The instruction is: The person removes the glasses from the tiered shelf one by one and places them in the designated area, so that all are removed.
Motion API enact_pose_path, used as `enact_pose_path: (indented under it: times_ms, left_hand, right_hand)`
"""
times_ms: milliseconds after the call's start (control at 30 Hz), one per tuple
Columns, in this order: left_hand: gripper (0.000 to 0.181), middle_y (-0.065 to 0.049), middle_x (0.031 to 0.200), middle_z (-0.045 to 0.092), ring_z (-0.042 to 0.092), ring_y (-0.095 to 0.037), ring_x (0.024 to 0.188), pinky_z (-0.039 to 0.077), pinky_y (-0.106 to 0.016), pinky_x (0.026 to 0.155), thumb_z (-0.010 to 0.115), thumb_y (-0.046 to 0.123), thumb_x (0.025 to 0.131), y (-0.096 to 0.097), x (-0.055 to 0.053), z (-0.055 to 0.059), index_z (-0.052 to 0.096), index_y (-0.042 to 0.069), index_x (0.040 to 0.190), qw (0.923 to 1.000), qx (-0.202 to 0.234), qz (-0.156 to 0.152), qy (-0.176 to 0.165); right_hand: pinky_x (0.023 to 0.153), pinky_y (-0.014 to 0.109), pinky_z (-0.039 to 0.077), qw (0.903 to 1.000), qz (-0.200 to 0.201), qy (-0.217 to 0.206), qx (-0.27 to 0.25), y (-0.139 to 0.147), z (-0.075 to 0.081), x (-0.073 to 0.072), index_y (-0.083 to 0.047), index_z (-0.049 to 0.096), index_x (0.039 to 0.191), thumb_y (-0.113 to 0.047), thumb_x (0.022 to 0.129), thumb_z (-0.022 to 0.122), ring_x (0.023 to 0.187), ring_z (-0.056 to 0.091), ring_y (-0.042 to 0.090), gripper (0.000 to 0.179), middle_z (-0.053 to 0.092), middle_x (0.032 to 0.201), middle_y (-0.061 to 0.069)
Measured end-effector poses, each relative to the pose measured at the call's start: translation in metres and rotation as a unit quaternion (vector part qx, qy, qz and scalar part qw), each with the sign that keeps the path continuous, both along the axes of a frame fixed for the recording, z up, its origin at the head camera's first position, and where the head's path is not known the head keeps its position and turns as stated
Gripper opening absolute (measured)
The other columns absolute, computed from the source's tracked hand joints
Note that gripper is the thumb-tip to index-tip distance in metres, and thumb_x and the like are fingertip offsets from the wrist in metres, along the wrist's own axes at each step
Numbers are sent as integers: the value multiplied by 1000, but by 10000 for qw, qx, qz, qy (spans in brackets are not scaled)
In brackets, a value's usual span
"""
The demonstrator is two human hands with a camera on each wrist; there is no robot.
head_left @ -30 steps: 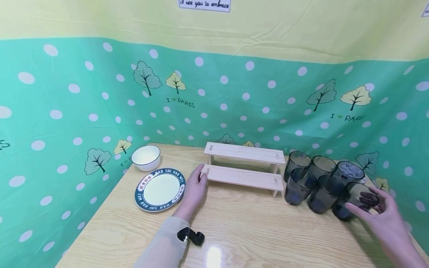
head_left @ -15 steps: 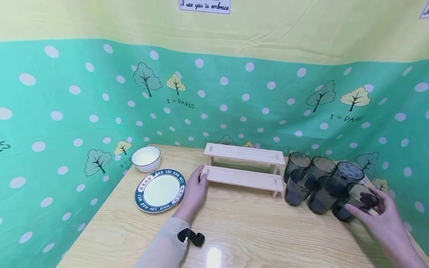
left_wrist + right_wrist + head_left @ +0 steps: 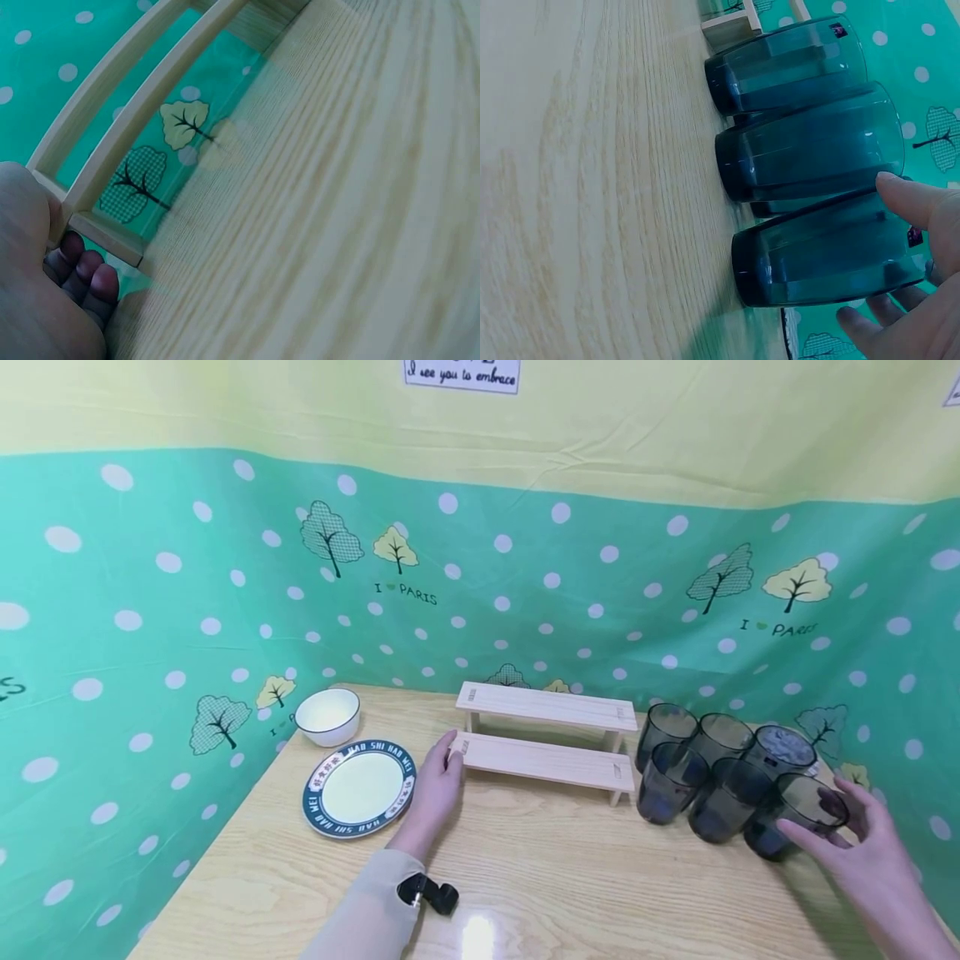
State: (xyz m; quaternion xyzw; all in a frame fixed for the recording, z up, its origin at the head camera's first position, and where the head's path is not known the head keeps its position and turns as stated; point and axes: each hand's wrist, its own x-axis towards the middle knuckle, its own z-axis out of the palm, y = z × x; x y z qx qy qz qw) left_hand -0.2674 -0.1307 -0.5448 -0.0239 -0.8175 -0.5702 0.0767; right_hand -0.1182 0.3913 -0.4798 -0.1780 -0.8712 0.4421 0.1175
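At the left end of a two-tier wooden rack [image 3: 543,760], my left hand [image 3: 435,785] grips the lower shelf, its fingers curled beside the leg in the left wrist view. My right hand [image 3: 862,835] is spread around the rim of the front right dark glass [image 3: 829,251]. Its thumb lies by the rim, while the other fingers stand slightly off the far side. This tumbler is upright on the table, in a tight group of several alike, including the front middle glass [image 3: 723,802] and the front left glass [image 3: 670,785].
A white bowl [image 3: 327,718] stands at the back left of the wooden table [image 3: 555,868]. In front of it lies a blue-rimmed plate [image 3: 360,789], close to my left wrist. A green dotted cloth [image 3: 510,568] hangs behind and at both sides.
My right hand's fingers have loosened and drawn back from the front right glass; their tips showed through it before. The left hand and the rack have stayed in place.
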Motion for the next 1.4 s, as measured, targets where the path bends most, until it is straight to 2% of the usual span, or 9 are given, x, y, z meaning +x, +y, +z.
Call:
enact_pose_path:
  times_ms: [167,267,400,667,833,967,1133,1300,1400]
  left_hand:
    - [55,-20,170,45,39,-38,159,29,-55,132,48,23,116,0,2,0,44,5,168,10000,9,5,-33]
    - [55,-20,158,55,53,-37,146,38,-54,128,50,24,116,-1,3,-1,46,7,168,9999,-130,106,8]
    - [55,-19,141,58,60,-34,126,47,-54,119,52,25,115,-4,3,-3,47,7,167,9993,-279,241,83]
    - [59,-17,167,40,46,-40,152,35,-58,129,51,30,116,-12,7,11,41,9,171,9990,-262,354,89]
    - [62,-15,173,35,38,-40,158,29,-59,131,51,36,117,-17,7,23,37,13,173,9980,-581,263,12]
    - [62,-22,174,34,38,-45,157,32,-64,128,53,33,116,-21,5,29,38,10,172,9942,-1041,133,219]
    - [61,-20,175,34,36,-45,159,34,-67,127,56,32,116,-25,7,38,40,9,170,9854,-1634,41,468]
    - [59,-22,173,37,32,-45,161,29,-66,129,59,31,115,-28,14,48,46,4,166,9683,-2337,64,882]
    - [58,-25,172,38,28,-47,162,23,-66,132,60,31,115,-27,19,53,49,1,164,9516,-2822,-37,1218]
  right_hand:
    - [117,3,21,9999,82,50,102,0,0,2,-15,-5,178,-43,104,78,162,14,54,115,7,180,30]
    - [134,28,13,9996,137,177,188,-2,2,2,-12,-5,177,-41,104,79,164,6,52,115,0,181,29]
    - [132,67,5,9980,304,327,452,-6,10,2,-4,-4,176,-37,104,80,164,0,53,115,-2,180,30]
    - [113,91,14,9873,518,430,1437,-23,32,2,0,3,175,-38,103,81,156,7,69,113,0,175,42]
    - [110,94,13,9789,671,614,1830,-38,46,-2,-2,8,176,-37,104,80,159,2,66,107,3,175,42]
    - [108,95,16,9723,838,759,2048,-48,49,-7,-2,11,176,-36,107,76,157,8,67,101,8,174,42]
    - [117,89,13,9577,1184,1188,2339,-62,47,-14,1,20,174,-32,108,75,155,17,67,91,16,174,39]
    - [124,83,12,9380,1460,1593,2711,-79,47,-21,3,31,170,-31,108,75,155,22,64,84,28,171,38]
    - [128,78,8,9301,1541,1629,2908,-92,47,-24,4,34,169,-35,107,76,157,22,61,84,31,170,37]
